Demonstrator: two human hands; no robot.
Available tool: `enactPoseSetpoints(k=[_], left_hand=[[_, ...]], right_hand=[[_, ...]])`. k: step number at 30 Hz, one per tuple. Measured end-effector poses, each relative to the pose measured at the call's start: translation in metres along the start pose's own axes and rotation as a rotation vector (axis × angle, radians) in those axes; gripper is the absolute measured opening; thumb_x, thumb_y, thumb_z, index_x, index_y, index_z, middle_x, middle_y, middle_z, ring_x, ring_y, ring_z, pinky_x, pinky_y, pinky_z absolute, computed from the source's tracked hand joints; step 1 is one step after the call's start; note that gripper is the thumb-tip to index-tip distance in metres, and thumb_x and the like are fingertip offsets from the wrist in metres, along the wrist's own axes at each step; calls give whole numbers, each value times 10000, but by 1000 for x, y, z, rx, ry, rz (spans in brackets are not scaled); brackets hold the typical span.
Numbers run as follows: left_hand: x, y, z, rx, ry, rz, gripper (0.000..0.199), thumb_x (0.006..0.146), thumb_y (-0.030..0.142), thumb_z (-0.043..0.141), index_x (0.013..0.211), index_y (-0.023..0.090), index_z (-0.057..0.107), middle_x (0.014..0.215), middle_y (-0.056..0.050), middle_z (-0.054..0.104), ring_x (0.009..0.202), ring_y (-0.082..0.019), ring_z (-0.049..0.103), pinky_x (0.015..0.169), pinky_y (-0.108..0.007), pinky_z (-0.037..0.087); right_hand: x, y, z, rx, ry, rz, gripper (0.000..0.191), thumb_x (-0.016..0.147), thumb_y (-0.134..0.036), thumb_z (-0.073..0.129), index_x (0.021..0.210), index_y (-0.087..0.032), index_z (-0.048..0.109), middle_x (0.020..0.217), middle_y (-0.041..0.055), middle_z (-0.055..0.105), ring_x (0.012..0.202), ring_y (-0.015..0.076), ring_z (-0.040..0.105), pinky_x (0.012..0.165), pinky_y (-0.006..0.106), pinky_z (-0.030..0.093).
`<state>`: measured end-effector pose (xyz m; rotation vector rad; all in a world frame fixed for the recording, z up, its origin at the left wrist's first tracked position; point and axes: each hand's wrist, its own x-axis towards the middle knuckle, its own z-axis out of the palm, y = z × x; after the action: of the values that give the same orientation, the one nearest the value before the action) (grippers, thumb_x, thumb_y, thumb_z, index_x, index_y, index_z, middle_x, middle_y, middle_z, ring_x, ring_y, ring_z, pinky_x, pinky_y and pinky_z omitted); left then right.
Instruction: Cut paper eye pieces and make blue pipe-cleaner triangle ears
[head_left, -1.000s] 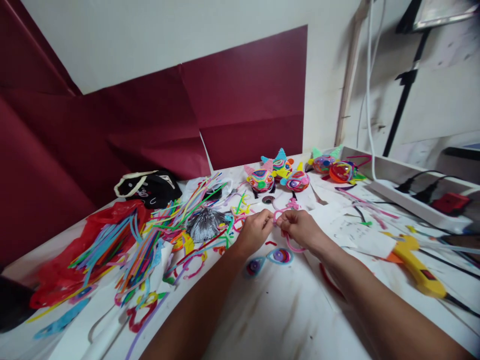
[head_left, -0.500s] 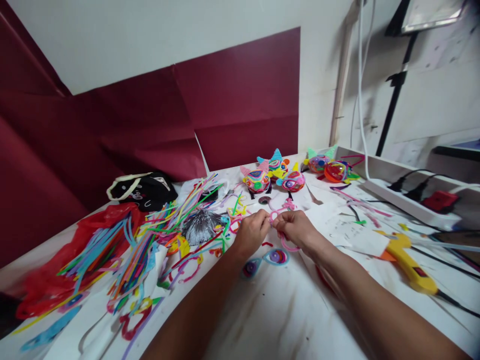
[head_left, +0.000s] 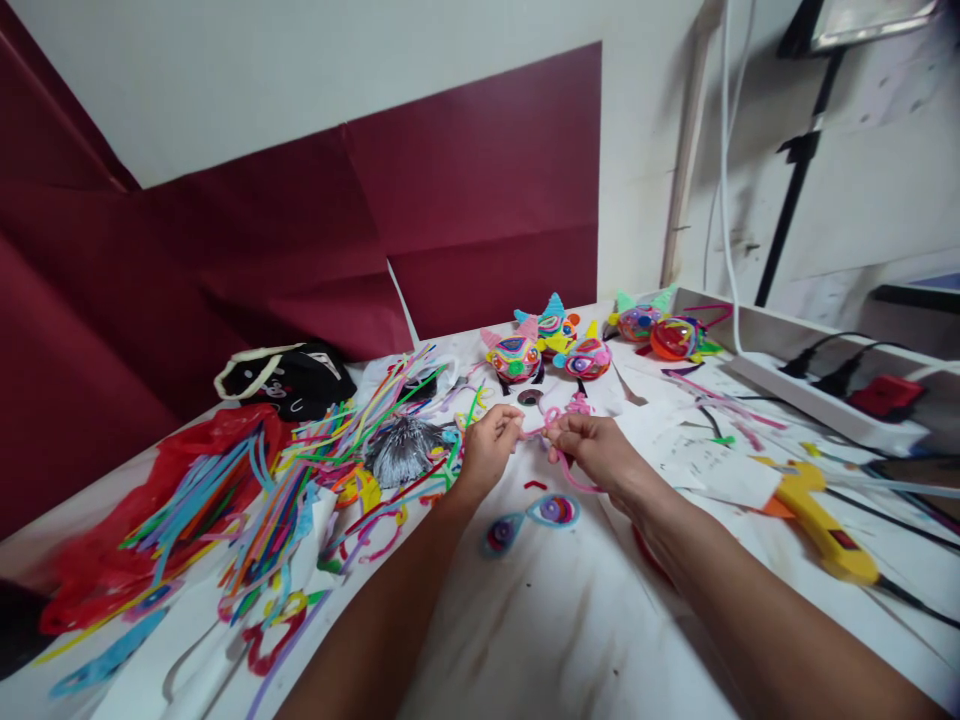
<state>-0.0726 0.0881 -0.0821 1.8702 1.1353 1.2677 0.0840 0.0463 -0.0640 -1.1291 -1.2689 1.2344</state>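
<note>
A pink pipe cleaner (head_left: 568,474) runs between my two hands above the white table. The fingers of my left hand (head_left: 490,446) pinch one stretch of it. Closed on a looped part is my right hand (head_left: 589,447), from which a pink length curves down. Just below the hands lie two teardrop-shaped coiled pieces, one blue-rimmed with a purple and red centre (head_left: 556,510), the other darker (head_left: 501,535). A short red bit (head_left: 535,485) rests above them.
Left are bundles of coloured pipe cleaners (head_left: 277,520), a red plastic bag (head_left: 97,560), a silver tinsel clump (head_left: 401,452) and a black pouch (head_left: 289,383). Decorated fish-like balls (head_left: 512,357) stand behind. Right are a yellow glue gun (head_left: 825,530) and a power strip (head_left: 825,400).
My left hand has moved left, away from my right hand, and a stretch of pink pipe cleaner now shows between them. The right hand stays in nearly the same place.
</note>
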Motion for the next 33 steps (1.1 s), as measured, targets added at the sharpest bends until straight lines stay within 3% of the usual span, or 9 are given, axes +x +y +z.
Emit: enactPoseSetpoints(k=[9,16,22,33], left_hand=[[2,-3,-5,-106,47,-18,148,794,306,556,781,159,563,558,39,541,488,-75,468,502,-194,364],[9,-10,-16,-252,208,-84,174,771,332,585,754,168,532,547,48,535,447,-55,450,467,-175,354],[16,-14,-27,-487,341,-156,240,759,395,578,764,180,471,625,39,555,488,-67,523,475,-184,407],[24,-25,-51,-726,516,-197,160,746,285,592,761,171,481,673,2,607,567,-93,584,539,-212,429]], right_hand=[[8,11,-2,16,26,-49,135,644,-299,621,625,-176,566,554,-3,605,511,117,491,515,244,376],[5,1,-5,97,48,-28,189,635,-328,670,666,-173,567,571,-3,609,499,103,482,501,232,368],[6,1,-8,207,18,20,199,645,-345,675,681,-170,587,602,10,627,505,102,500,493,228,369],[3,-6,-10,309,-45,122,92,640,-222,653,613,-155,596,557,6,585,470,98,499,477,227,403]])
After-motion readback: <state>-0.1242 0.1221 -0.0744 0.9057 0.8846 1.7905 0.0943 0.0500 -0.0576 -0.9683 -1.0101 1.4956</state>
